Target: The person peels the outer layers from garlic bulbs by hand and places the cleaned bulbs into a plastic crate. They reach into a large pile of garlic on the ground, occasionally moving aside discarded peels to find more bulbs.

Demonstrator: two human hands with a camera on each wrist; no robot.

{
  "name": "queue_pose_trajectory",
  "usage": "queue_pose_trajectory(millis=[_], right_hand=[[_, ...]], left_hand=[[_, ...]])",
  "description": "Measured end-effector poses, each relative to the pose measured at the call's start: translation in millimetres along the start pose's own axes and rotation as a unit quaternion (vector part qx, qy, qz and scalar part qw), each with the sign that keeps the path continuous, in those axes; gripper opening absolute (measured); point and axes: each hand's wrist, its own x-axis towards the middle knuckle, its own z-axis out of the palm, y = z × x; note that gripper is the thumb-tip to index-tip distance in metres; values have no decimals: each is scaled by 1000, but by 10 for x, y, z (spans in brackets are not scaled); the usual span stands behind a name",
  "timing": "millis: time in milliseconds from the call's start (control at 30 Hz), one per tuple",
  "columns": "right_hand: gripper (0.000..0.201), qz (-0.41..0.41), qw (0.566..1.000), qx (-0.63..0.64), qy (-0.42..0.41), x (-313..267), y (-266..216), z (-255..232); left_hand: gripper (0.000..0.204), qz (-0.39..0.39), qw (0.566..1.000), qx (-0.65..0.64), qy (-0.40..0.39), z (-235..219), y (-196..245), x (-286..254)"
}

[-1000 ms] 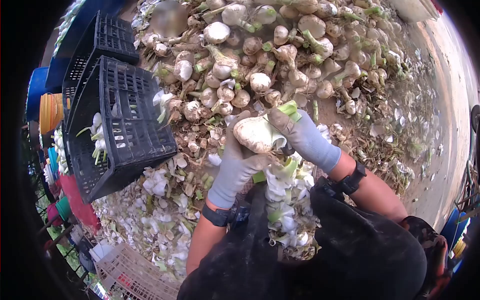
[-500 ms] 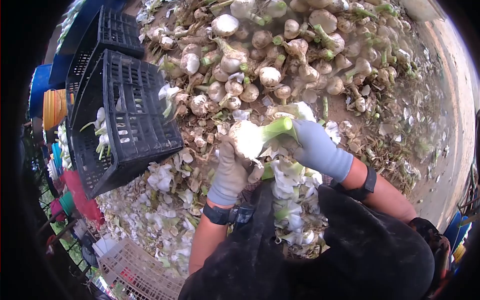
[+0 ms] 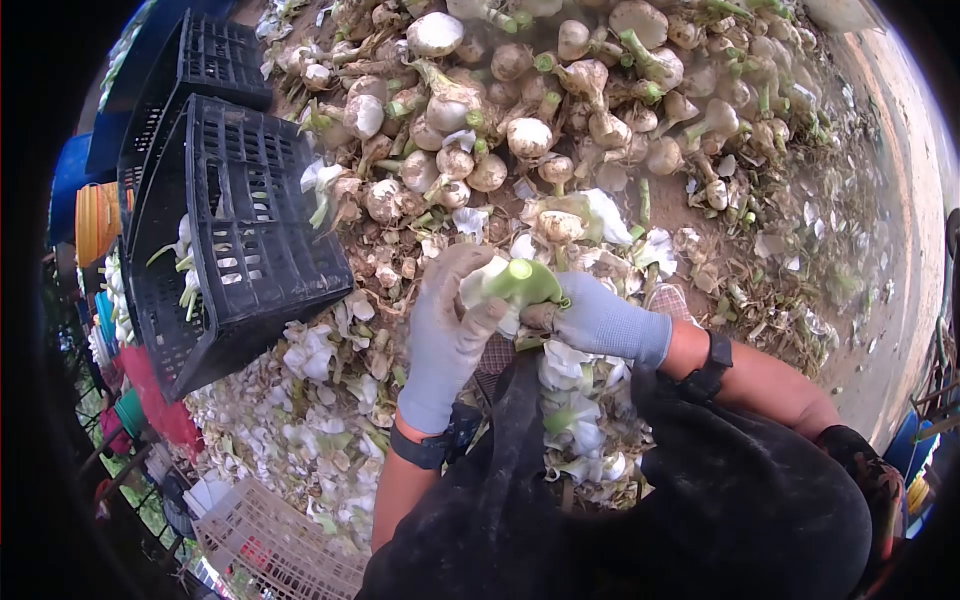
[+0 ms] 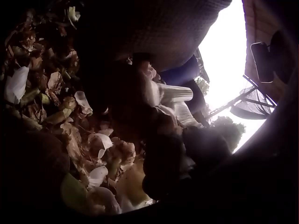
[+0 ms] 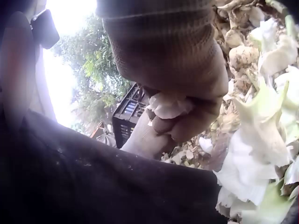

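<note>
A garlic bulb [image 3: 483, 287] with a thick green stem, its cut end turned up toward the head camera, is held in front of the person's body. The gloved left hand [image 3: 440, 325] grips the bulb from the left, fingers behind and thumb in front. On the other side, the gloved right hand [image 3: 610, 318] pinches the outer skin [image 3: 545, 285] at the stem. The left wrist view is dark, but the pale stem [image 4: 175, 93] shows between the hands. In the right wrist view, white skin [image 5: 170, 106] shows under the curled right fingers; the rest of the bulb is hidden there.
Unpeeled garlic bulbs [image 3: 525, 138] lie heaped ahead. Black slatted crates [image 3: 260, 215] stand tilted at left, one with pale peeled garlic [image 3: 185, 262] inside. Shed skins [image 3: 575, 415] gather between the legs and across the ground at left. A beige crate [image 3: 280, 540] is at lower left.
The bulb has turned from lying sideways, stem to the right, to stem end facing up. The right hand has moved left, close against the bulb, and the left hand has shifted its grip.
</note>
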Motion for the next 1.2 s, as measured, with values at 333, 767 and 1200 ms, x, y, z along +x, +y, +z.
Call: queue_pose_trajectory(millis=[333, 767, 1200], right_hand=[[20, 47, 902, -417, 97, -2, 12, -484], [49, -285, 809, -497, 135, 206, -462, -196], [28, -120, 955, -197, -186, -121, -476, 0]], left_hand=[[35, -225, 885, -401, -71, -162, -59, -49], [50, -352, 753, -556, -24, -46, -112, 86], [58, -347, 741, -572, 55, -103, -257, 151]])
